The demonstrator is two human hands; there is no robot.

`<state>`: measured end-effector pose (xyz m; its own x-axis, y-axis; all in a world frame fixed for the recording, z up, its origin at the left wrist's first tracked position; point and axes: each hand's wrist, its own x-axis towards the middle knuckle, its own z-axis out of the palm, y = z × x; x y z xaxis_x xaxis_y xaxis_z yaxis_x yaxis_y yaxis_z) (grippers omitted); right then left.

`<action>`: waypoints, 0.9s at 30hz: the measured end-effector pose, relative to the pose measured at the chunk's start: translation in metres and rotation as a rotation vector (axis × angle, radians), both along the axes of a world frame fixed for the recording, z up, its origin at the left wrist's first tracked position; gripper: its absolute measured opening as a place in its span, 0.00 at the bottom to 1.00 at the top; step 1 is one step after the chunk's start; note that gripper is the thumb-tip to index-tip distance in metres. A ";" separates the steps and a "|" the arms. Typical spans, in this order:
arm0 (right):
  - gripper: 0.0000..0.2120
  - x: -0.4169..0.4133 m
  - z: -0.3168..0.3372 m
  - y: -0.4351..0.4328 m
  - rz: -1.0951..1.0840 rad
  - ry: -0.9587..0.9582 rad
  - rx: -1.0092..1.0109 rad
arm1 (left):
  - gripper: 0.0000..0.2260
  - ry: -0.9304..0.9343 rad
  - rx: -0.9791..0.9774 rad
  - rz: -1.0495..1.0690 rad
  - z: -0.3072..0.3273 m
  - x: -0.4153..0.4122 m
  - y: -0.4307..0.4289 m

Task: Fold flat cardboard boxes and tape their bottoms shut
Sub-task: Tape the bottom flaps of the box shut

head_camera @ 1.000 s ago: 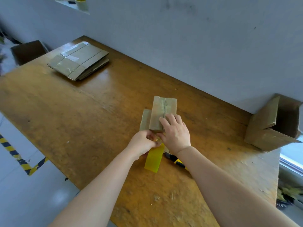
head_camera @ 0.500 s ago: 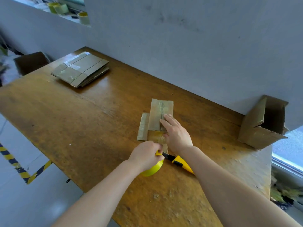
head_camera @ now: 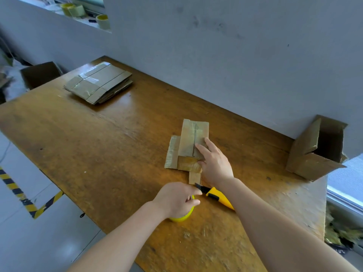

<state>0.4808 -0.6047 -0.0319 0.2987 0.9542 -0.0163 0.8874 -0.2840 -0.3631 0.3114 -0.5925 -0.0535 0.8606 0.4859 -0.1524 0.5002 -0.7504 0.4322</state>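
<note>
Centre: the small box (head_camera: pixel 191 138) lies on the bench (head_camera: pixel 98 144) straight ahead of you, and your right hand (head_camera: pixel 216 165) rests flat on its near right part.
Near side: your left hand (head_camera: pixel 176 199) sits over the tape roll (head_camera: pixel 182 217), which stands on the bench just nearer to you than the small box.
Between your arms: the knife (head_camera: pixel 220 197) lies on the bench, its tip close to your left hand's fingers and the small box's near end.
Far left: the stack of flat boxes (head_camera: pixel 100 83) lies on the bench, well apart from the small box.
Right end: the open box (head_camera: pixel 310 163) lies on its side against the wall (head_camera: pixel 235 55).
Behind: the wall runs along the bench's far edge. Up left, a ledge holds spare rolls (head_camera: pixel 103 21).
Beyond the left end: a carton (head_camera: pixel 39 73) stands lower than the bench top.
</note>
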 end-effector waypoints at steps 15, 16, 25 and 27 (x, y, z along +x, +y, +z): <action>0.29 0.009 -0.026 0.000 0.039 0.078 0.097 | 0.38 -0.024 0.148 0.376 -0.004 0.032 0.069; 0.28 0.009 -0.028 0.001 0.050 0.056 0.115 | 0.38 -0.028 0.168 0.372 -0.006 0.030 0.069; 0.30 0.010 -0.030 0.001 0.039 0.130 0.168 | 0.42 -0.074 0.167 0.361 -0.011 0.029 0.069; 0.29 0.009 -0.029 0.001 0.033 0.145 0.179 | 0.42 -0.101 0.159 0.366 -0.011 0.030 0.069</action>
<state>0.4898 -0.6036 -0.0608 0.2742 0.9550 0.1134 0.8302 -0.1756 -0.5290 0.3409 -0.5237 -0.0646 0.6336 0.7733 0.0259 0.7072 -0.5924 0.3858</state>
